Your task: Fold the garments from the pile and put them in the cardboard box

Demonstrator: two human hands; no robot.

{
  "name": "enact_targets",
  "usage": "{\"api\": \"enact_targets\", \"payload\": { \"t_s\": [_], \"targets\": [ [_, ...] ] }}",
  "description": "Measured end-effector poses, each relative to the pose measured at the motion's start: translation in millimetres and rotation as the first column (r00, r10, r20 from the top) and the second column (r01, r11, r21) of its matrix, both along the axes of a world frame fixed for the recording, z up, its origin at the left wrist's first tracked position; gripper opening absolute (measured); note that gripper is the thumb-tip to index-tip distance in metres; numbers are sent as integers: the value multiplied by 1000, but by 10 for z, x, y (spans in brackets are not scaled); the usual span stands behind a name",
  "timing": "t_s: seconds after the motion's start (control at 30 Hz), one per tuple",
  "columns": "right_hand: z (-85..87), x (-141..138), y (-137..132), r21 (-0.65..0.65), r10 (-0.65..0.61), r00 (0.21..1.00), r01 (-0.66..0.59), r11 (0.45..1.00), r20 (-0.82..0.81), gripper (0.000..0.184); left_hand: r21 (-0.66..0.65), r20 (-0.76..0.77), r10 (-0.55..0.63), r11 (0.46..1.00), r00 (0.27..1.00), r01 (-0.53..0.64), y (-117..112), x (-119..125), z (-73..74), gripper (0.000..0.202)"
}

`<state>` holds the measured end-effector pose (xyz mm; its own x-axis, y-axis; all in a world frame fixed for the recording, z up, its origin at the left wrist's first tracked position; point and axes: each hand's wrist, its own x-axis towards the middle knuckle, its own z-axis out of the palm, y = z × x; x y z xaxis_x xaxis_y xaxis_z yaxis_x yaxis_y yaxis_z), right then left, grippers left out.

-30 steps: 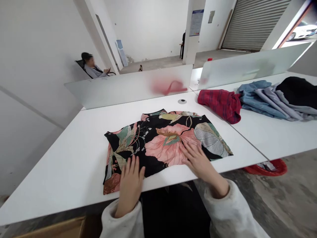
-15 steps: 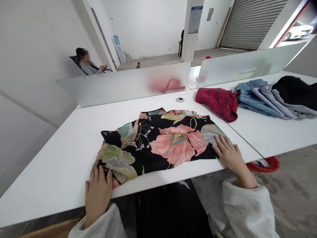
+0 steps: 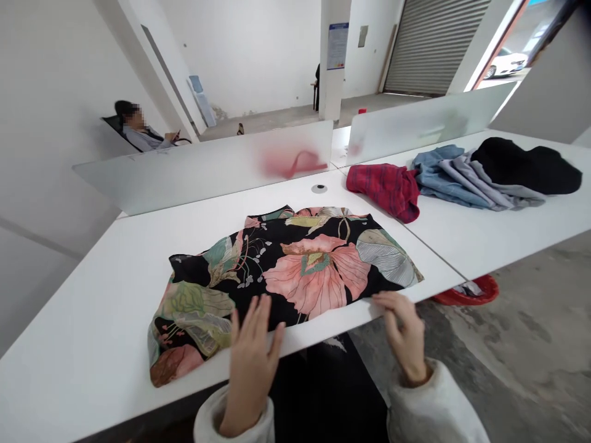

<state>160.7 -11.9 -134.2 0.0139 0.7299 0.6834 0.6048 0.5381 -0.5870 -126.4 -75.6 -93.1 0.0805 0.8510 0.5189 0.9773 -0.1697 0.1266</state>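
A black floral blouse point(image 3: 323, 271) with large pink flowers and green leaves lies spread on the white table point(image 3: 87, 320). My left hand point(image 3: 253, 351) is at the blouse's near edge, left of the middle, its fingers stretched and the thumb apart; fingertips overlap the cloth. Toward the right end of the same edge, my right hand point(image 3: 404, 332) reaches its fingertips to the hem by the table's front edge. Its fingers are extended with the thumb apart, and no cloth shows between them.
A red plaid garment point(image 3: 385, 187) lies to the right, beside blue denim point(image 3: 438, 175), grey cloth point(image 3: 489, 184) and a black garment point(image 3: 526, 163). Frosted dividers point(image 3: 207, 163) line the table's back. A red bin point(image 3: 480, 292) stands below. A person point(image 3: 143, 132) sits beyond.
Both hands have come off the blouse's two ends and moved inward to its near edge. The view has shifted, so the scene appears further left. The blouse keeps its spread shape.
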Motion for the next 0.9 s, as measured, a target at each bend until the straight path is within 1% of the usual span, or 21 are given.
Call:
{"api": "enact_targets", "payload": {
  "t_s": [0.03,0.1,0.17,0.2,0.27,0.37,0.43,0.5,0.57,0.6,0.63,0.67,0.7,0.73,0.77,0.8,0.83,0.87,0.9],
  "targets": [
    [-10,-120,-90,-9,72,996,-72,997,51,21,-49,-36,-85,995,996,83,77,146,11,57],
    [-22,-332,-213,-30,196,970,-193,981,142,26,-151,-72,-221,966,973,208,247,412,18,59],
    [-15,-473,-261,-45,258,947,-254,966,191,30,-225,-66,-299,934,952,277,422,618,-4,55],
    [-5,-513,-264,-56,273,940,-268,962,203,32,-241,-53,-308,927,950,287,505,693,-23,53],
    [26,-544,-250,-86,295,929,-283,955,224,33,-245,-32,-275,934,961,259,652,788,-66,48],
    [80,-552,-226,-142,305,907,-274,951,290,33,-226,-25,-218,952,976,207,786,827,-116,42],
    [107,-573,-218,-173,279,895,-231,958,348,33,-217,-17,-209,955,978,200,800,818,-135,39],
    [117,-592,-206,-196,237,897,-174,965,373,34,-216,12,-213,954,977,210,755,796,-148,36],
    [100,-569,-185,-245,185,927,-105,964,327,40,-207,57,-220,952,974,227,662,770,-155,36],
    [84,-534,-172,-294,159,949,-75,953,272,46,-199,79,-230,950,970,241,603,757,-156,36],
    [65,-483,-157,-361,126,973,-49,931,194,51,-188,100,-236,949,967,251,541,749,-156,36],
    [48,-419,-143,-441,71,993,-21,897,98,54,-176,117,-245,948,962,263,478,749,-155,38],
    [37,-347,-130,-526,-21,1000,15,850,-5,55,-168,127,-262,945,957,281,417,758,-153,39],
    [37,-271,-117,-603,-147,983,52,796,-109,54,-164,134,-282,939,950,302,362,781,-150,40],
    [50,-196,-103,-661,-284,934,73,747,-218,51,-162,139,-303,932,943,323,314,819,-149,41],
    [77,-125,-89,-690,-406,845,61,721,-350,46,-164,142,-324,924,935,345,274,873,-150,41],
    [116,-59,-72,-684,-486,725,28,729,-488,40,-166,145,-345,915,927,367,242,940,-154,41],
    [163,3,-53,-648,-506,605,-21,762,-615,34,-167,145,-366,907,919,387,216,1017,-161,41],
    [210,61,-32,-595,-486,493,-82,800,-722,32,-169,140,-385,899,912,405,194,1099,-171,41]
  ]
}}
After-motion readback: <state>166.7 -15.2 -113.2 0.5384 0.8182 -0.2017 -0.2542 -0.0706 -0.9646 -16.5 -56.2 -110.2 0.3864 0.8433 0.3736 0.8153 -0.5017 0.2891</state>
